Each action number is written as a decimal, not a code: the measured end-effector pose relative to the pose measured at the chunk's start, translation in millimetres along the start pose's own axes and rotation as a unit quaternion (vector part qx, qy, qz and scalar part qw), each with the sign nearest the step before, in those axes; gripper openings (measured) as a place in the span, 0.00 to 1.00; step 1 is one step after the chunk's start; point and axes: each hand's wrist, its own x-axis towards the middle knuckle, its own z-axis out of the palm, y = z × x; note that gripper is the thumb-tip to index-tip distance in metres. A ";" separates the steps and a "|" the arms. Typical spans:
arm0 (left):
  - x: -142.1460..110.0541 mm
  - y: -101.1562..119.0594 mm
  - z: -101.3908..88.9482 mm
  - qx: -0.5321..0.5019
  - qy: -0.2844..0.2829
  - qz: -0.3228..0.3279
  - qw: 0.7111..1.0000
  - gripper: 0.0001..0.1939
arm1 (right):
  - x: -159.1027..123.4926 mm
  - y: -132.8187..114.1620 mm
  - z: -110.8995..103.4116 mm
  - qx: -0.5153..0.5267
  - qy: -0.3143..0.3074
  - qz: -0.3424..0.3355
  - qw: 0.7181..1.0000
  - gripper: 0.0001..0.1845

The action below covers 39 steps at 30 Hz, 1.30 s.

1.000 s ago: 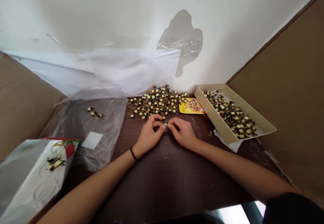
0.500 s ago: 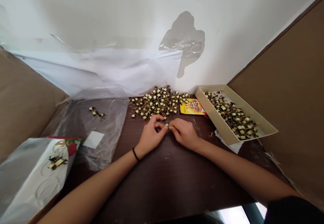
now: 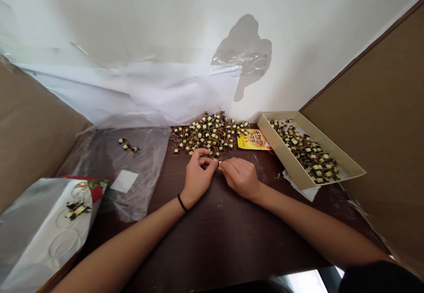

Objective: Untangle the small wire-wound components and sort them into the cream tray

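My left hand (image 3: 198, 174) and my right hand (image 3: 241, 176) meet above the dark table, fingertips almost touching. Between them is one small transformer-like coil (image 3: 219, 163), mostly covered by the fingers. Thumb and fingers of the left hand pinch its left side; the right hand's fingertips pinch at its right side, perhaps on a lead too fine to make out. Just beyond the hands lies a heap of similar coils (image 3: 207, 132), black with pale yellow wrapping and thin copper-coloured leads.
A shallow cardboard box (image 3: 288, 163) at right holds many coils. A yellow packet (image 3: 248, 140) lies beside it. At left, a clear plastic bag (image 3: 149, 169) bears several coils and a white paper square (image 3: 124, 181). A printed bag (image 3: 43, 231) lies nearer. Brown cardboard (image 3: 371, 121) walls the right side.
The fingers have shifted slightly around the coil, which is now more covered. The right hand has turned a little; the whole view has shifted slightly.
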 end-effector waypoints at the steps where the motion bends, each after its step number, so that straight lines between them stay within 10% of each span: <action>1: -0.6 -0.1 0.9 -0.011 0.004 -0.003 1.000 0.14 | -0.3 -0.5 0.6 -0.001 0.009 -0.002 1.000 0.17; 17: -1.0 -0.5 4.2 -0.067 0.030 -0.028 0.997 0.15 | -0.5 5.3 3.6 0.050 0.001 -0.028 0.998 0.14; 23: 0.5 -1.2 -2.5 -0.067 -0.048 -0.010 0.997 0.15 | -0.2 6.9 -0.5 0.234 0.017 -0.032 0.972 0.09; 25: 1.2 -1.0 -5.1 -0.061 -0.090 0.007 0.994 0.16 | 1.1 8.0 -0.1 0.351 0.027 0.103 0.930 0.07; 31: 2.9 -1.8 -8.0 -0.067 -0.165 0.026 0.984 0.15 | 11.1 19.7 4.1 0.674 -0.088 0.327 0.657 0.13; 39: 3.6 -1.9 -9.0 -0.052 -0.172 0.035 0.983 0.14 | 12.3 22.7 6.0 0.715 -0.110 0.337 0.603 0.14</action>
